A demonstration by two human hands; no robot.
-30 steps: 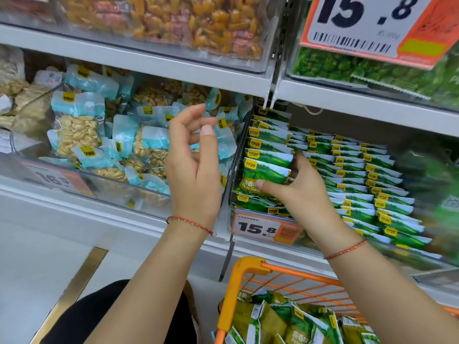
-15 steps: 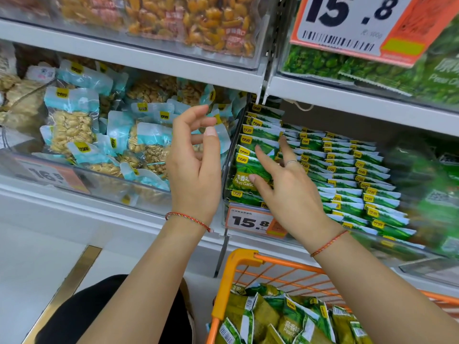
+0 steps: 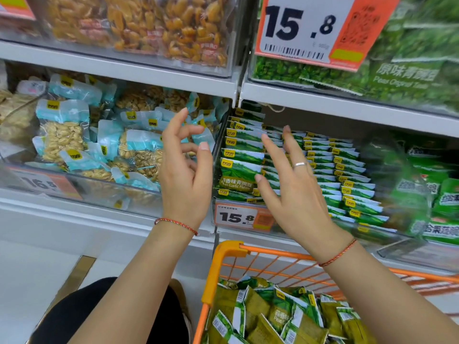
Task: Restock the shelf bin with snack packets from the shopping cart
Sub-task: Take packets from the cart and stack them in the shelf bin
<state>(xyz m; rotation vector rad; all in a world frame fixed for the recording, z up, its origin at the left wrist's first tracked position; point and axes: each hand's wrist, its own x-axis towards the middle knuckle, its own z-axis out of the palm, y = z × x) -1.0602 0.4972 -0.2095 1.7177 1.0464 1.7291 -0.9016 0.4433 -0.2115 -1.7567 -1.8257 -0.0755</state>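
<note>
here the shelf bin (image 3: 218,220) holds green snack packets (image 3: 239,167) (shopping cart (image 3: 224,266) too).

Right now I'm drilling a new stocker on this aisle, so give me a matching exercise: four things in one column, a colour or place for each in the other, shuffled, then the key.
Things
1. shopping cart
2. ring
3. blue-topped nut packets
4. garlic pea packets

Matches
A. in the bin left of the divider
B. on a finger of the right hand
C. orange frame
D. green, stacked in rows in the bin above the 15.8 tag

Pairs: 1-C, 2-B, 3-A, 4-D
</note>
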